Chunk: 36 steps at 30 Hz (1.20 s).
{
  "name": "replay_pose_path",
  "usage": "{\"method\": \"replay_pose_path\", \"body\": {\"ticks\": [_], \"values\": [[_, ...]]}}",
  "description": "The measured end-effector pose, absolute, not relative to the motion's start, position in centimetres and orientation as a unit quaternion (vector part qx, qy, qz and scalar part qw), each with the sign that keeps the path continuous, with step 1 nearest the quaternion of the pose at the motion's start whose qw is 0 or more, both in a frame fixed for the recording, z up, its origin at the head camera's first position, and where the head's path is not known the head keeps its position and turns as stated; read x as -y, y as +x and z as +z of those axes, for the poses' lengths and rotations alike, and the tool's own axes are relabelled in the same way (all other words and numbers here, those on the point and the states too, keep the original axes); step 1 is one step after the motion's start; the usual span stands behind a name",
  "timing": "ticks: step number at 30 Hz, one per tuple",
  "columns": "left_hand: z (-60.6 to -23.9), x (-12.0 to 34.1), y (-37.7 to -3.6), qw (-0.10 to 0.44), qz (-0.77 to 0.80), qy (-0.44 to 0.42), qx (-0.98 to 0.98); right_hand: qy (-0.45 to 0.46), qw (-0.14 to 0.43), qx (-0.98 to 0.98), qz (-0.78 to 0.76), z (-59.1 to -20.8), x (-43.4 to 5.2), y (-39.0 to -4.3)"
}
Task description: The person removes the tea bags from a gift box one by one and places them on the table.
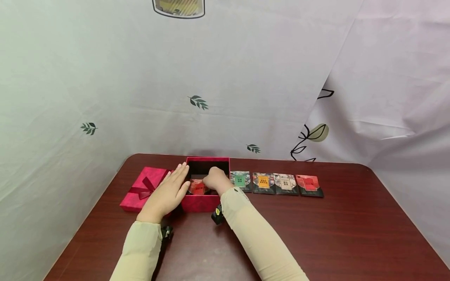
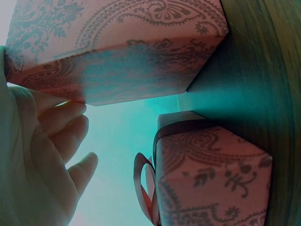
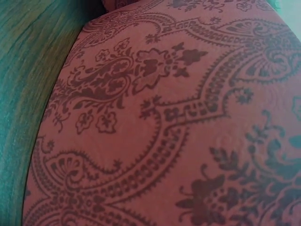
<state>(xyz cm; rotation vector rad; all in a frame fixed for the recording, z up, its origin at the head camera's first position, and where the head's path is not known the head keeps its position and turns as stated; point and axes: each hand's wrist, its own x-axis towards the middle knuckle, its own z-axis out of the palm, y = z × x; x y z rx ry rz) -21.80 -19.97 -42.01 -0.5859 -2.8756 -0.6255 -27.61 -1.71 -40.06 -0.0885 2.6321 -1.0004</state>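
Two arms in beige sleeves are reaching from the near edge over the dark red table (image 1: 351, 234). The left hand (image 1: 168, 194) is lying with straight fingers against the left wall of the open red box (image 1: 207, 202), so it is open and only touching it. The right hand (image 1: 217, 180) is reaching down into the box from the right side; its fingers are curled, and they are resting at a small red packet (image 1: 197, 187) inside, but I cannot tell if they are really gripping it. In the right wrist view only the patterned side of the box (image 3: 178, 122) is showing.

The box is standing at the far middle of the table. Just beside it on the left, the red lid with a ribbon bow (image 1: 143, 187) is lying flat. To the right of the box, four packets are lying in a row: green (image 1: 240, 180), orange (image 1: 263, 182), beige (image 1: 285, 183) and red (image 1: 309, 184).

Behind the table a white cloth with leaf prints (image 1: 199, 102) is hanging.
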Motion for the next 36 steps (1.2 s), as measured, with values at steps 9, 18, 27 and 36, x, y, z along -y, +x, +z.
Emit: {"method": "replay_pose_path", "body": {"ticks": [9, 18, 27, 36], "values": [[-41.88, 19.98, -21.76, 0.074, -0.209, -0.197, 0.955, -0.006, 0.159, -0.900, -0.405, -40.09, 1.84, -27.81], [-41.84, 19.97, -21.57, 0.080, -0.214, -0.197, 0.953, -0.009, 0.146, -0.880, -0.451, -40.14, 1.62, -28.10], [-41.77, 19.98, -21.77, 0.070, -0.212, -0.198, 0.955, -0.003, 0.164, -0.837, -0.523, -40.10, 1.54, -28.06], [-41.93, 20.12, -21.75, 0.071, -0.211, -0.197, 0.955, -0.031, 0.142, -0.837, -0.528, -40.21, 1.59, -27.98]]}}
